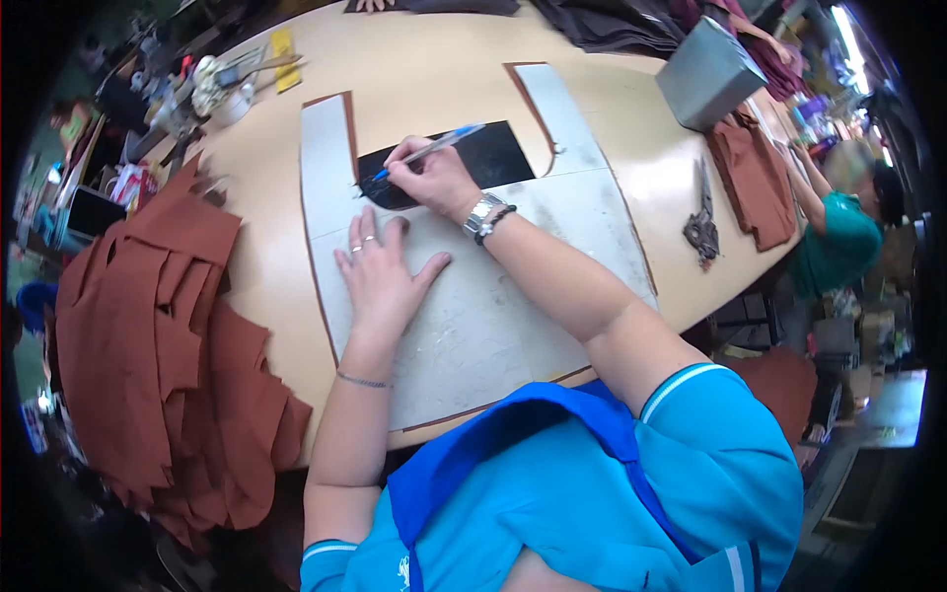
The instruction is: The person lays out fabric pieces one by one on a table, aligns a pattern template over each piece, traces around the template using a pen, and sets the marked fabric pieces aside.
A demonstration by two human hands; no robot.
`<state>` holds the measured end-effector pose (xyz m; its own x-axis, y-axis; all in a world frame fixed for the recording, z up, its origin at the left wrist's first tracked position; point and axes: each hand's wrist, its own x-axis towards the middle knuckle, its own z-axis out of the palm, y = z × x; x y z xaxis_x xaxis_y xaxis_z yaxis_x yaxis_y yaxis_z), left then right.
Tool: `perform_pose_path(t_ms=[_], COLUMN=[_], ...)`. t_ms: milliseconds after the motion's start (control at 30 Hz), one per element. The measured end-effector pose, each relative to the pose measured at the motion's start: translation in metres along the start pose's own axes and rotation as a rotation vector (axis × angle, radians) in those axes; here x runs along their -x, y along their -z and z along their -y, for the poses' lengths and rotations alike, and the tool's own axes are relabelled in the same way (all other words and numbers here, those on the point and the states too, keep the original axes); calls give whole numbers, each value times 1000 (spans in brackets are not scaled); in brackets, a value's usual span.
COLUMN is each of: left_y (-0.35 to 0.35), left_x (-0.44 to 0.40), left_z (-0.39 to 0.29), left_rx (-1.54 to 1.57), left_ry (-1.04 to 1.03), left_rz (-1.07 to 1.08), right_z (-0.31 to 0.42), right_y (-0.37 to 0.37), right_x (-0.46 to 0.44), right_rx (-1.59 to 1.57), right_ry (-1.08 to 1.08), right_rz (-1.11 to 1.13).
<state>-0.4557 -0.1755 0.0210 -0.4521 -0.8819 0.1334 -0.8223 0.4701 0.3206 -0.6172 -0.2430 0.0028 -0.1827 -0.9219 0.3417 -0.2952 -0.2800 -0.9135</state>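
My right hand grips a ballpoint pen with a clear barrel and blue ends. Its tip is low over the left end of a black piece, at the inner edge of a template. That large grey-white template has two long arms pointing away from me and lies on a brown sheet, whose edge shows along its sides. My left hand rests flat on the template with fingers spread, just nearer to me than the pen. Part of the black piece is hidden behind my right hand.
A stack of cut brown pieces overhangs the table's left edge. Scissors, a grey metal block and folded brown material lie right. A white bowl and yellow object stand back left. A person in green sits right.
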Motion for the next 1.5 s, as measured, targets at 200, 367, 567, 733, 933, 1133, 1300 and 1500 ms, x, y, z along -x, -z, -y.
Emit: perform_pose_path(t_ms=[200, 367, 567, 733, 933, 1133, 1300, 1500], left_y=[-5, -5, -6, -5, -5, -3, 4, 1], left_x=[1, 0, 1, 1, 1, 4, 18, 6], left_z=[1, 0, 2, 0, 2, 0, -5, 16], left_rx=[-8, -10, -21, -18, -26, -67, -159, -29], left_ry=[10, 17, 6, 0, -3, 13, 14, -45], left_rz=[-20, -9, -21, -24, -18, 11, 41, -65], right_z=[-44, -52, -55, -40, -46, -39, -12, 4], right_y=[157, 212, 208, 201, 204, 212, 191, 83], right_x=[25, 52, 52, 54, 52, 46, 30, 10], right_rx=[157, 72, 244, 272, 339, -153, -274, -195], right_ry=[26, -158, -99, -110, -67, -279, -160, -63], right_rz=[-284, -392, -332, -331, -327, -551, -478, -66])
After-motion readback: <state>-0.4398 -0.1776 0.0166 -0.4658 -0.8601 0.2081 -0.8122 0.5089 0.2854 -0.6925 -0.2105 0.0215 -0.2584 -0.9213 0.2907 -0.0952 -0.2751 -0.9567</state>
